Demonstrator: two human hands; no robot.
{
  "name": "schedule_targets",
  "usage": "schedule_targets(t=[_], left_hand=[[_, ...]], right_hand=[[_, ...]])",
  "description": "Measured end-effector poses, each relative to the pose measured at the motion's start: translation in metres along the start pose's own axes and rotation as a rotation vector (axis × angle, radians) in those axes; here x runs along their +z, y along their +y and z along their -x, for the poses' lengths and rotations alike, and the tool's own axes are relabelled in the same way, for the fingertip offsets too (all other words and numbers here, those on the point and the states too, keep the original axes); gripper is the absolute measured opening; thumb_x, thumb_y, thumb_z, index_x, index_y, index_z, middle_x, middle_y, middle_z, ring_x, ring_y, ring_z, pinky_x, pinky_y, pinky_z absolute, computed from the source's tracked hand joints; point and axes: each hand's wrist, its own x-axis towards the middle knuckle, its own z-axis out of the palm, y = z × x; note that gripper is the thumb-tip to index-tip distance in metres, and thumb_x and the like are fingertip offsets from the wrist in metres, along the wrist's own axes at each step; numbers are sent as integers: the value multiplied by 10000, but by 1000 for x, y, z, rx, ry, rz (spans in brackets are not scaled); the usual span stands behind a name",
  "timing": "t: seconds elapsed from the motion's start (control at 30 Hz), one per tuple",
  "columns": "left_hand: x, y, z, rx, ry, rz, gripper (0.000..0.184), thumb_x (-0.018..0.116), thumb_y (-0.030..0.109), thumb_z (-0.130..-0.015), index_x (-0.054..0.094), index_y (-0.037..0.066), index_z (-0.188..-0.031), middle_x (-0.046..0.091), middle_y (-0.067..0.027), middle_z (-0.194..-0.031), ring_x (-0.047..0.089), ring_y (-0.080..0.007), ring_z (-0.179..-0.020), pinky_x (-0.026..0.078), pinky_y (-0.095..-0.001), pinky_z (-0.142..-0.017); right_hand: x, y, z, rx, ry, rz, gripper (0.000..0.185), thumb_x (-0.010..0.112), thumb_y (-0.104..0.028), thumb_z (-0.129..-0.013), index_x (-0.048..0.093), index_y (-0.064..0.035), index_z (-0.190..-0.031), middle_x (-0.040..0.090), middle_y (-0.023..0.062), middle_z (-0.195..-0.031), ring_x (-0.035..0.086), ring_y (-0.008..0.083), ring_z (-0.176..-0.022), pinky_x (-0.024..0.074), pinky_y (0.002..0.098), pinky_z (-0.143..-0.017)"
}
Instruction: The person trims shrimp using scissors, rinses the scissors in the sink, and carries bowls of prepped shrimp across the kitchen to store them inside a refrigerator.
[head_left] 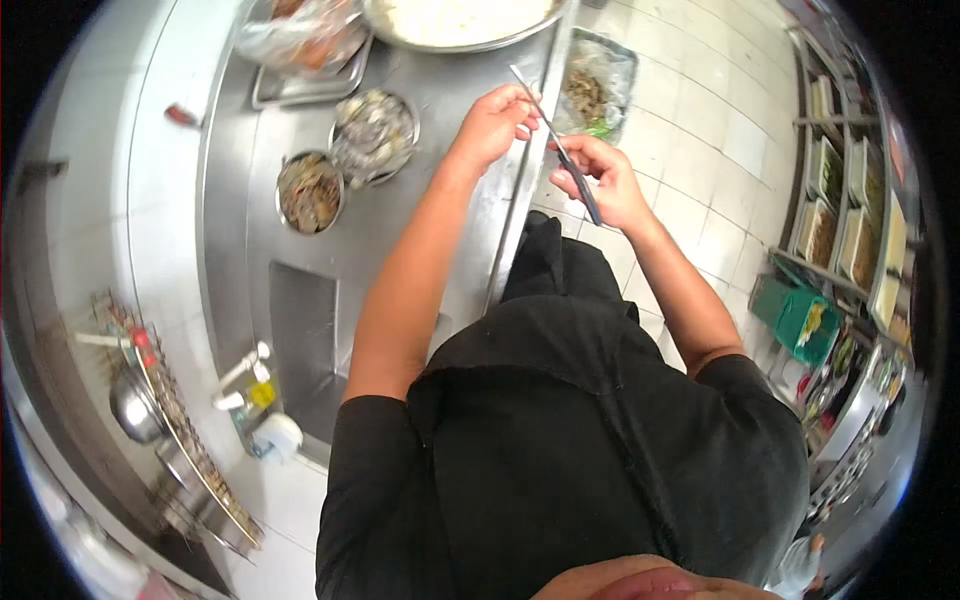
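Observation:
My right hand [607, 185] is closed around the black handle of a slim knife [540, 112], its narrow blade slanting up and to the left. Close beside the blade is my left hand [495, 125], fingers curled together; whatever they pinch is too small or hidden to make out. Both hands are over the front edge of the steel counter [440, 235]. To their left, a metal bowl [375, 138] holds grey, glistening pieces that look like shrimp. A smaller bowl [310, 193] next to it contains brownish pieces, also shrimp-like.
A wide pan of white food [465, 20] and a tray [315, 85] with a plastic bag [305, 40] stand farther along the counter. Left of me is a sink [303, 325]. A lined bin [597, 90] with scraps sits on the tiled floor; shelves [840, 190] line the right.

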Motion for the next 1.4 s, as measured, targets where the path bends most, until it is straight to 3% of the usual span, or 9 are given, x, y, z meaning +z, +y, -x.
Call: schedule_targets(t=[0.13, 0.2, 0.4, 0.5, 0.67, 0.8, 1.07, 1.17, 1.4], left_hand=[[45, 0, -41, -114, -132, 221, 480, 498, 105, -941, 388, -6, -1395, 552, -170, -1289, 612, -229, -1033, 517, -322, -845], [54, -16, -54, -160, -143, 315, 532, 498, 132, -949, 316, 0, -1431, 484, -191, -1355, 556, -280, -1128, 493, -368, -906], [49, -34, -76, -225, -46, 635, 648, 442, 349, -987, 201, 4, -1480, 385, -207, -1443, 481, -366, -1230, 439, -458, -995], [52, -46, -81, -170, -72, 840, 521, 407, 504, -968, 475, 58, -1228, 535, -202, -1260, 545, -358, -1116, 444, -481, -966], [30, -24, -27, -155, 36, 516, 536, 516, 369, -965, 443, -9, -1337, 550, -177, -1294, 607, -246, -1043, 519, -371, -851], [-33, -27, 36, 180, 413, 19, 281, 568, 196, -945, 616, 7, -1148, 670, -66, -1040, 626, -113, -862, 514, -265, -733], [-180, -51, 178, 195, 1180, -187, 217, 606, 140, -905, 628, 35, -1094, 657, -48, -922, 595, -98, -739, 489, -245, -651], [-219, -66, 203, 165, 1331, -560, 273, 610, 160, -894, 615, 39, -1140, 664, -56, -1013, 629, -123, -814, 500, -253, -669], [-269, -85, 186, 57, 1253, -238, 391, 656, 137, -848, 566, 25, -1211, 650, -67, -1042, 620, -132, -781, 495, -266, -627]], right_hand=[[-70, 71, -21, 387, 306, -157, 200, 683, -216, -884, 650, -40, -972, 551, -25, -609, 476, 61, -479, 377, 222, -439], [-112, 114, -27, 611, 397, 372, 216, 660, -241, -900, 648, -32, -955, 545, -25, -605, 477, 64, -476, 377, 220, -438], [-83, 74, -12, 267, 312, -24, 264, 708, -219, -872, 619, -29, -1032, 520, -41, -592, 472, 50, -485, 372, 215, -441], [-59, 93, -14, 278, 248, 143, 171, 602, -162, -918, 634, -37, -1031, 575, -16, -673, 509, 68, -550, 391, 238, -476], [-114, 163, -21, 462, 556, -69, 313, 682, -316, -884, 609, -14, -848, 485, -3, -599, 447, 95, -476, 375, 249, -427], [-110, 125, -18, 429, 444, 12, 275, 683, -291, -890, 606, -27, -900, 503, -6, -596, 476, 83, -482, 370, 227, -433], [-30, 81, -59, 175, 197, -14, 262, 677, -215, -895, 587, -35, -1063, 510, -28, -613, 470, 61, -494, 351, 207, -446], [1, 74, -71, 113, 18, 20, 269, 683, -141, -887, 579, -26, -1106, 516, -41, -625, 450, 39, -505, 345, 207, -453], [80, 35, -75, 101, -252, 18, 296, 688, -113, -879, 581, -15, -1137, 502, -68, -648, 439, 23, -542, 344, 198, -483]])
